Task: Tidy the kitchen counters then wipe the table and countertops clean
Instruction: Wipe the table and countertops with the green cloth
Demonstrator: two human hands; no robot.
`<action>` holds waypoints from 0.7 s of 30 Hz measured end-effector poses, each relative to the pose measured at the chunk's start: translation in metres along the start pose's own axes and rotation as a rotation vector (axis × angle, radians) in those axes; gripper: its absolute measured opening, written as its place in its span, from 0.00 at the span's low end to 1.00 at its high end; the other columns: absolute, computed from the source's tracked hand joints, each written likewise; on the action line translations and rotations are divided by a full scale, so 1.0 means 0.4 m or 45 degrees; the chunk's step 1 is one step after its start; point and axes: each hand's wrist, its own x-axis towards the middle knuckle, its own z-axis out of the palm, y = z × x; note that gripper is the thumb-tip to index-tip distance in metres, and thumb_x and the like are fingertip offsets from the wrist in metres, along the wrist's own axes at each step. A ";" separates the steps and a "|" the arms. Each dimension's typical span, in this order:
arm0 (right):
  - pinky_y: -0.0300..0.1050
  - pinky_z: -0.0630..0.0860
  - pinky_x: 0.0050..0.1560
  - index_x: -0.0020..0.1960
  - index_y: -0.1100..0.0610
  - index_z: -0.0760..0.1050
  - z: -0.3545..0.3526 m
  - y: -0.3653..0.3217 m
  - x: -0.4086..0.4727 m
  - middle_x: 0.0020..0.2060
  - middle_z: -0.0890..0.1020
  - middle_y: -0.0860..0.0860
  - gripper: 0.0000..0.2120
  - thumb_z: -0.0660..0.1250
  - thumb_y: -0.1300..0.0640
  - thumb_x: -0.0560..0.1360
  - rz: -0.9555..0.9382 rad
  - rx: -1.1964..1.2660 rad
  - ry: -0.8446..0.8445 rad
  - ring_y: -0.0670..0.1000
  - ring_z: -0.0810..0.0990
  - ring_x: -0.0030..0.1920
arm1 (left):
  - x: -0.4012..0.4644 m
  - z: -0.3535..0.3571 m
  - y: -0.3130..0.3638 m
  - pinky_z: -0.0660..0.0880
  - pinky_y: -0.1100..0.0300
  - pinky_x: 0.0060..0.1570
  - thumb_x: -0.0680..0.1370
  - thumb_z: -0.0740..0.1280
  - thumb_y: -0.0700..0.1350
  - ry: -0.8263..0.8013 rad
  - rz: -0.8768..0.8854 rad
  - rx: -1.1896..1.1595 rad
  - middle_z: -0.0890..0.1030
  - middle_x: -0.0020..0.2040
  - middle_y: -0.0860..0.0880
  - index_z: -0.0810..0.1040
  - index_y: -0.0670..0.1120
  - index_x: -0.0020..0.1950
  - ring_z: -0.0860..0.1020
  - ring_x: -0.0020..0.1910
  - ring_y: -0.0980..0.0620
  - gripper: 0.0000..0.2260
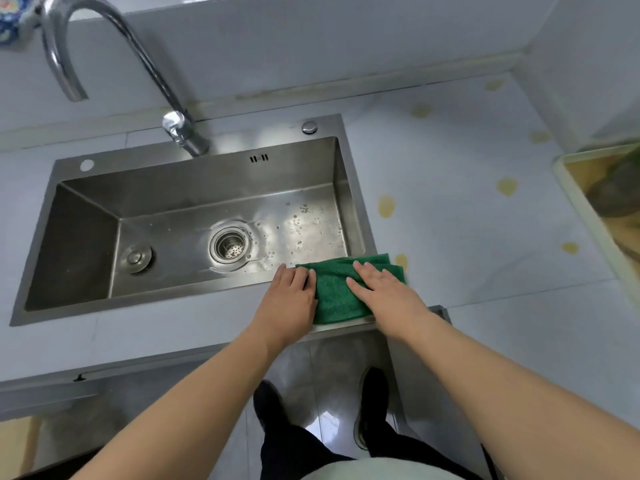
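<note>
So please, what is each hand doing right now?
Left hand: open, fingers resting on the green cloth.
Right hand: open, pressing flat on the cloth.

Your hands [291, 289] [381, 289] rest on the cloth [334, 292] at the sink's [194, 296] front right corner; the tap [183, 133] stands behind, a tray [588, 216] on the counter [467, 202] far right.

We see both forearms bare right up to the frame's edge, no sleeves, no watch, no rings on the left hand [289, 299] or right hand [384, 292]. Down below we catch dark trousers [294, 448], dark shoes [372, 403] with a paler sole edge, and a light-coloured top [363, 471] at the bottom.
</note>
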 end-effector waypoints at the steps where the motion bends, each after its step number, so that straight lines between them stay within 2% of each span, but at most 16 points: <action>1: 0.47 0.42 0.77 0.79 0.52 0.43 -0.001 0.032 -0.017 0.78 0.37 0.53 0.40 0.58 0.70 0.75 0.024 0.008 0.004 0.52 0.39 0.78 | 0.022 -0.007 0.033 0.57 0.43 0.74 0.80 0.57 0.49 -0.012 0.003 -0.014 0.72 0.63 0.41 0.65 0.36 0.74 0.70 0.61 0.38 0.26; 3: 0.47 0.43 0.77 0.79 0.51 0.43 -0.006 0.088 -0.048 0.78 0.38 0.53 0.40 0.58 0.70 0.75 0.085 0.012 -0.013 0.52 0.39 0.78 | 0.063 -0.024 0.093 0.51 0.44 0.75 0.82 0.54 0.50 -0.046 0.005 -0.015 0.67 0.67 0.42 0.57 0.37 0.78 0.65 0.65 0.39 0.27; 5: 0.48 0.43 0.77 0.79 0.51 0.43 -0.009 0.133 -0.077 0.78 0.38 0.53 0.40 0.58 0.69 0.75 0.156 0.017 -0.042 0.52 0.40 0.78 | 0.096 -0.047 0.150 0.49 0.44 0.76 0.83 0.53 0.49 -0.083 0.013 0.007 0.65 0.68 0.42 0.54 0.37 0.78 0.64 0.67 0.39 0.27; 8: 0.49 0.45 0.77 0.79 0.51 0.45 -0.014 0.145 -0.091 0.78 0.39 0.54 0.38 0.58 0.69 0.75 0.246 0.048 -0.062 0.53 0.40 0.78 | 0.121 -0.066 0.180 0.46 0.43 0.76 0.83 0.53 0.49 -0.100 0.046 0.045 0.65 0.68 0.42 0.56 0.37 0.78 0.64 0.68 0.40 0.26; 14: 0.54 0.50 0.77 0.78 0.54 0.55 -0.044 0.060 -0.010 0.78 0.42 0.55 0.33 0.57 0.68 0.75 0.328 0.155 -0.205 0.57 0.42 0.78 | 0.055 -0.059 0.110 0.25 0.39 0.70 0.83 0.52 0.54 -0.049 0.043 0.059 0.69 0.65 0.46 0.59 0.40 0.78 0.67 0.68 0.44 0.27; 18: 0.56 0.59 0.74 0.75 0.55 0.64 -0.054 -0.061 0.055 0.78 0.45 0.56 0.26 0.57 0.67 0.77 0.318 0.144 -0.185 0.61 0.48 0.77 | -0.032 -0.030 0.007 0.28 0.38 0.70 0.80 0.58 0.56 -0.086 -0.012 0.061 0.73 0.62 0.47 0.66 0.42 0.75 0.71 0.65 0.45 0.27; 21: 0.56 0.60 0.74 0.75 0.57 0.62 -0.038 -0.136 0.077 0.78 0.45 0.57 0.26 0.59 0.66 0.78 0.291 0.155 -0.116 0.61 0.47 0.77 | -0.070 -0.032 -0.045 0.34 0.36 0.72 0.79 0.61 0.56 -0.146 -0.068 0.105 0.74 0.60 0.47 0.69 0.42 0.73 0.74 0.61 0.44 0.27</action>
